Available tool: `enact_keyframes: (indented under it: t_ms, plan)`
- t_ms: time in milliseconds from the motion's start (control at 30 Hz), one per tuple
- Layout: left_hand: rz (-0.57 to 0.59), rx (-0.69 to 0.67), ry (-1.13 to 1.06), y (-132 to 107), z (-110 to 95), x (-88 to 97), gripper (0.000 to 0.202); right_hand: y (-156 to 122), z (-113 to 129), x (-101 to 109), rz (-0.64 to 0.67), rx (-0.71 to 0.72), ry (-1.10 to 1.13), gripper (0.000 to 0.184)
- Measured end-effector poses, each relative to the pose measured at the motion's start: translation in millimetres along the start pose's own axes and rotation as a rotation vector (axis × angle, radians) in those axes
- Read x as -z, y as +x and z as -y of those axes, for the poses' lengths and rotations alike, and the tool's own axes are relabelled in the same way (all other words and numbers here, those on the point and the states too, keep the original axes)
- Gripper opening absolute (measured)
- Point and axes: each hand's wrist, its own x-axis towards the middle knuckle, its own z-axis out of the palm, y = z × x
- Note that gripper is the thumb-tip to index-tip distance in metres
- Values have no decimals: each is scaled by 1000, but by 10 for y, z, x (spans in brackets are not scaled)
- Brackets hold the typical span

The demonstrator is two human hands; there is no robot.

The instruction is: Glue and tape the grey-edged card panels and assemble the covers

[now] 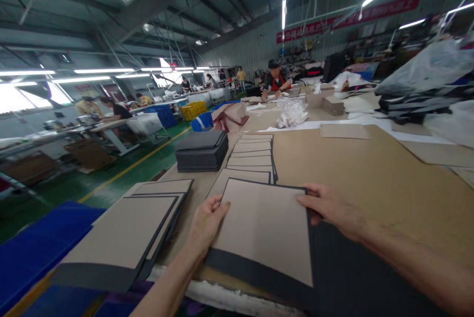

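A beige board panel with dark grey edging is held up over the table's near edge, tilted toward me. My left hand is closed on its left edge, thumb on the face. At the top right corner my right hand pinches the same panel, fingers behind it. A row of overlapping beige panels runs away behind it. To the left lies a pile of similar panels with dark borders. Dark grey material lies beneath my right forearm.
A stack of dark grey sheets stands left of the row. Farther back are a clear plastic bag, a flat beige piece and a person working across the table. A blue surface sits at the lower left.
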Motion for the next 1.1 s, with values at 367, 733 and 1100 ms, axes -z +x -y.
enact_keyframes:
  t_ms: [367, 733, 1100]
  plan:
    - [-306, -210, 1110, 651, 135, 329, 46, 903, 147, -473, -10, 150, -585, 30]
    - [604, -646, 765, -823, 202, -1075, 56, -596, -441, 1371, -170, -33, -923, 24]
    - [581, -797, 911, -603, 741, -1289, 67, -1303, -1226, 1291, -292, -222, -794, 30]
